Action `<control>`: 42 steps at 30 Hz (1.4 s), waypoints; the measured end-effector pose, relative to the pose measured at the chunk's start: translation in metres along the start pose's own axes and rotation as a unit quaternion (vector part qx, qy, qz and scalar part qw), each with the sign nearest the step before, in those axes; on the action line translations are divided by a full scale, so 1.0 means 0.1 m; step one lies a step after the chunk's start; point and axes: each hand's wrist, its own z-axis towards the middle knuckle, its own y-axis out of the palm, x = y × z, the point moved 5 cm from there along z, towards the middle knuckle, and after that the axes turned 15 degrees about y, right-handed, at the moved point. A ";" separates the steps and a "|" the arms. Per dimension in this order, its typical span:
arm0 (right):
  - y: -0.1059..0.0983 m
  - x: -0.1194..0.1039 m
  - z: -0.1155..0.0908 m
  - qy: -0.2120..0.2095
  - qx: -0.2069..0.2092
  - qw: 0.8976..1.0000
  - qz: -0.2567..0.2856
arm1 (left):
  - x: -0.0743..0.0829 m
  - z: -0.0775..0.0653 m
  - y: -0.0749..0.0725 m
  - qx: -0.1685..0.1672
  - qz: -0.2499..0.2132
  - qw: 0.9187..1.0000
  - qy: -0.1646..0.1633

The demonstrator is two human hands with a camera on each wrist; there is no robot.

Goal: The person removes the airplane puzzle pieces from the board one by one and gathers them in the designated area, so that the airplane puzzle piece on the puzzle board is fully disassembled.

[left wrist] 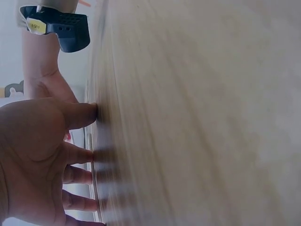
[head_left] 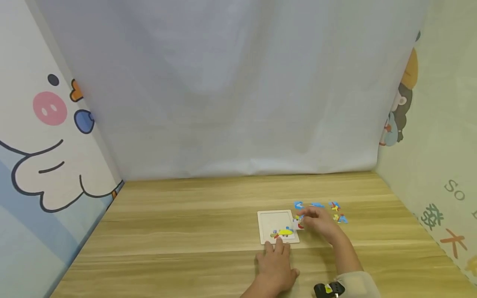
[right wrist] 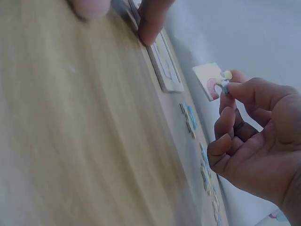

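Note:
Between thumb and fingertips, my right hand (head_left: 319,224) pinches a white, red and yellow puzzle piece (right wrist: 209,81), raised off the table just right of the puzzle tray (head_left: 268,221). My left hand (head_left: 275,265) lies with fingers spread, its fingertips touching the tray's near edge. Inside the shallow wooden tray, joined yellow, blue and white pieces (head_left: 285,232) fill part of the lower right; the rest shows bare wood. In the left wrist view, the fingers (left wrist: 77,175) reach the tray's edge and the thumb comes down by the table.
Several loose puzzle pieces lie right of and behind the tray, among them a blue one (head_left: 317,205) and a multicoloured one (head_left: 334,205). The wooden table (head_left: 167,231) extends to a white curtain (head_left: 223,103) at the back. Printed panels stand at both sides.

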 end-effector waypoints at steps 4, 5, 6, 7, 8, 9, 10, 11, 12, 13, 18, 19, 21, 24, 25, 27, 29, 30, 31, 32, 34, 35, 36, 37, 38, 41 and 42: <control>-0.07 0.04 -0.01 0.005 0.020 1.000 -0.010 | -0.01 0.02 -0.01 -0.005 0.000 1.000 0.001; -0.09 0.06 -0.02 0.009 0.028 0.999 -0.015 | -0.01 0.03 -0.01 -0.006 0.000 1.000 0.002; -0.10 0.07 -0.02 0.012 0.033 0.999 -0.020 | -0.01 0.04 -0.01 -0.006 -0.003 1.000 0.002; -0.12 0.08 -0.02 0.015 0.038 0.999 -0.028 | -0.01 0.04 -0.01 -0.007 -0.005 1.000 0.003; -0.13 0.09 -0.03 0.019 0.040 0.998 -0.035 | -0.01 0.05 -0.01 -0.008 -0.007 1.000 0.004; -0.14 0.10 -0.03 0.024 0.041 0.998 -0.037 | 0.00 0.05 -0.01 -0.008 -0.009 1.000 0.005; -0.14 0.12 -0.03 0.029 0.042 0.998 -0.037 | 0.00 0.05 -0.01 -0.009 -0.010 1.000 0.005; -0.15 0.12 -0.03 0.029 0.039 0.998 -0.038 | 0.00 0.05 -0.01 -0.010 -0.011 1.000 0.005; -0.15 0.14 -0.03 0.032 0.035 0.998 -0.034 | 0.00 0.05 0.00 -0.010 -0.013 1.000 0.005; -0.15 0.15 -0.02 0.036 0.033 0.998 -0.034 | 0.00 0.05 0.00 -0.010 -0.014 1.000 0.005; -0.14 0.19 -0.02 0.052 0.030 0.998 -0.033 | 0.01 0.05 0.01 -0.009 -0.004 1.000 0.003; -0.14 0.19 -0.02 0.054 0.034 0.997 -0.035 | 0.01 0.05 0.02 -0.009 0.000 1.000 0.003; -0.14 0.20 -0.03 0.063 0.038 0.997 -0.033 | 0.00 0.05 0.02 -0.012 0.004 1.000 0.002; -0.12 0.22 -0.05 0.080 0.045 0.995 -0.033 | 0.00 0.05 0.04 -0.016 0.001 1.000 0.002; -0.11 0.24 -0.05 0.087 0.047 0.995 -0.033 | 0.00 0.05 0.05 -0.018 -0.003 1.000 0.002; -0.09 0.26 -0.05 0.095 0.049 0.993 -0.040 | -0.01 0.05 0.06 -0.020 -0.009 1.000 0.002; -0.08 0.26 -0.05 0.095 0.053 0.993 -0.048 | -0.01 0.05 0.07 -0.018 -0.012 1.000 0.001; -0.07 0.26 -0.05 0.097 0.057 0.992 -0.050 | -0.01 0.05 0.07 -0.016 -0.011 1.000 0.001; -0.07 0.26 -0.05 0.096 0.059 0.992 -0.055 | -0.01 0.05 0.06 -0.013 -0.010 1.000 0.001; -0.06 0.26 -0.05 0.094 0.062 0.992 -0.058 | -0.01 0.05 0.05 -0.011 -0.008 1.000 0.001; -0.06 0.25 -0.05 0.094 0.065 0.992 -0.061 | 0.00 0.05 0.04 -0.007 -0.005 1.000 0.002; -0.06 0.24 -0.05 0.095 0.067 0.991 -0.061 | 0.00 0.05 0.04 -0.005 -0.005 1.000 0.002; -0.07 0.24 -0.06 0.096 0.067 0.991 -0.061 | 0.00 0.04 0.03 -0.004 -0.005 1.000 0.003; -0.07 0.23 -0.06 0.093 0.066 0.991 -0.063 | 0.00 0.04 0.03 -0.004 -0.005 1.000 0.003; -0.07 0.23 -0.07 0.092 0.066 0.992 -0.063 | 0.00 0.04 0.02 -0.004 -0.006 1.000 0.003; -0.08 0.21 -0.08 0.087 0.065 0.992 -0.066 | 0.01 0.05 0.02 -0.002 -0.011 1.000 0.003; -0.08 0.21 -0.08 0.084 0.064 0.992 -0.066 | 0.01 0.05 0.02 -0.002 -0.011 1.000 0.004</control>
